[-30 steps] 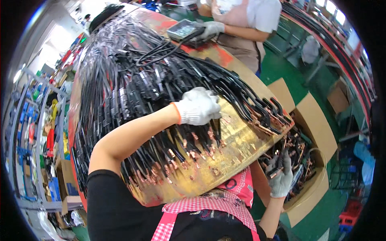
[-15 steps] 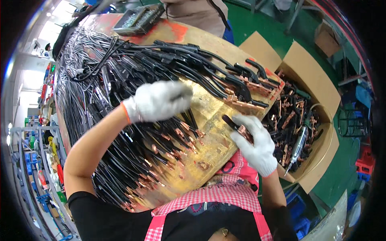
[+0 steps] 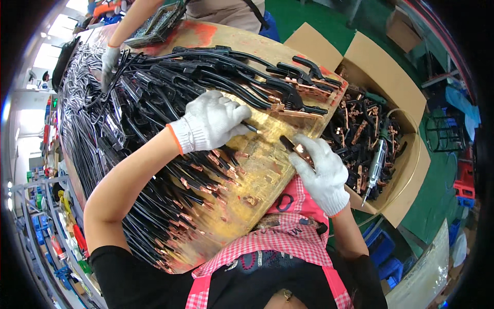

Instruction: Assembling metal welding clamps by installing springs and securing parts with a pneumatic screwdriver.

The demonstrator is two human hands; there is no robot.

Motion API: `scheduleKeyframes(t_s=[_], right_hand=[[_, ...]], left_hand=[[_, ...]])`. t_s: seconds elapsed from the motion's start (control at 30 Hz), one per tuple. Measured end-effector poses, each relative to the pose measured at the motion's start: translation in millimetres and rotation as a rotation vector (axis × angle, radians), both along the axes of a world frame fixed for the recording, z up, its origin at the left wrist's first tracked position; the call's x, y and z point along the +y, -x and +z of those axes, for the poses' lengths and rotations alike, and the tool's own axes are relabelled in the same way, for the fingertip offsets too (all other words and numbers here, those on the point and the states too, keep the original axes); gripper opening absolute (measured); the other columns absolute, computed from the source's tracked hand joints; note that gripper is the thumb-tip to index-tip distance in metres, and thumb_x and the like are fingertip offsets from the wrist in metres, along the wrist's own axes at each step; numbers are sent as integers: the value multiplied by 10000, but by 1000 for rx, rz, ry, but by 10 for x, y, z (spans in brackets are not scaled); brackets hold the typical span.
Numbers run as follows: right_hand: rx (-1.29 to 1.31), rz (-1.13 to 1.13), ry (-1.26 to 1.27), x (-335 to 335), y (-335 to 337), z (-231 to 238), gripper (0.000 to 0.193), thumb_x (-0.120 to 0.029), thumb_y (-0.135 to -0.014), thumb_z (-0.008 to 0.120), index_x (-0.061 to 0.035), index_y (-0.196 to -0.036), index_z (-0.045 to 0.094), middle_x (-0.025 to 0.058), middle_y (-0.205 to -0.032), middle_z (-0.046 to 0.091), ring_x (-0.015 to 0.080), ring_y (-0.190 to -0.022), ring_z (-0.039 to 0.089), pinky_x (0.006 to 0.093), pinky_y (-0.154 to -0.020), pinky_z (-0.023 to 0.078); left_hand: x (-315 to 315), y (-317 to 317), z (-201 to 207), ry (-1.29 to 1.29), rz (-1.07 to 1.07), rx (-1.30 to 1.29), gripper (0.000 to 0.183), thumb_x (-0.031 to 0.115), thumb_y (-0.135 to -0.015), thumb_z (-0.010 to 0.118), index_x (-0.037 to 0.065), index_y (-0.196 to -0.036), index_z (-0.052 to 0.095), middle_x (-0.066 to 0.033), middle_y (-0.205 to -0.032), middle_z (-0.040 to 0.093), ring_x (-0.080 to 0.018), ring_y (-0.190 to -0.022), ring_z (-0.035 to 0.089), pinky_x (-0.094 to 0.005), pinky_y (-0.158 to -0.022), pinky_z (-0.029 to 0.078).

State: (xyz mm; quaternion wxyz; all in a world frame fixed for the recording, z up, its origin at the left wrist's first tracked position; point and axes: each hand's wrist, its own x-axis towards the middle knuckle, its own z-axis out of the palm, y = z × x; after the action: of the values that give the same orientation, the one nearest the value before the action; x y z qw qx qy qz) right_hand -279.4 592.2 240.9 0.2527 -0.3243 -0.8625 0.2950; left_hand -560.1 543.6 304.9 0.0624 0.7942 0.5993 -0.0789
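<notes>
My left hand [image 3: 213, 122], in a white knit glove with an orange cuff, is closed on the end of a black cable [image 3: 250, 127] over the worn wooden table [image 3: 257, 170]. In a matching white glove, my right hand [image 3: 323, 172] grips a black and copper clamp [image 3: 294, 147] at the table's right edge. Under my left forearm lie several black cables with copper tips [image 3: 200, 180]. A row of black clamps with copper jaws [image 3: 272, 87] lies just beyond both hands.
An open cardboard box [image 3: 406, 98] full of loose clamps stands at the right, with a power screwdriver [image 3: 374, 167] resting in it. Another person's gloved hand [image 3: 109, 62] touches the cable heap at the far left. Shelves [image 3: 46, 226] run along the left.
My right hand has come up from the box to the table edge, holding a clamp. My left hand has shifted right along the cables. The view has tilted toward the box.
</notes>
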Motion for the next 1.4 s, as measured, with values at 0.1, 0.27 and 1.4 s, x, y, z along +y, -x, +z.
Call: scheduleKeyframes(t_s=[0.1,0.27,1.4], right_hand=[[42,-8,-9,-16,76,-36,373,-213,-863,731,-136,-1215,638,125,-971,662,312,-804,685,396,-695,551],[18,17,-95,-22,246,-10,319,-322,-875,719,-158,-1138,642,63,-963,670,298,-804,680,410,-691,539],[-78,77,-103,23,402,68,231,-308,-838,729,-175,-1014,660,59,-893,588,285,-847,642,430,-714,512]], left_hand=[[-12,-101,7,-2,-29,-66,220,310,-878,691,142,-1011,642,-73,-868,672,-304,-867,666,-443,-784,510],[-60,-99,-40,-8,62,-379,233,268,-907,678,153,-1108,697,-96,-904,696,-322,-850,670,-436,-753,525],[61,-66,137,493,256,-660,281,312,-977,623,102,-1112,750,-107,-992,739,-219,-886,700,-316,-824,547]])
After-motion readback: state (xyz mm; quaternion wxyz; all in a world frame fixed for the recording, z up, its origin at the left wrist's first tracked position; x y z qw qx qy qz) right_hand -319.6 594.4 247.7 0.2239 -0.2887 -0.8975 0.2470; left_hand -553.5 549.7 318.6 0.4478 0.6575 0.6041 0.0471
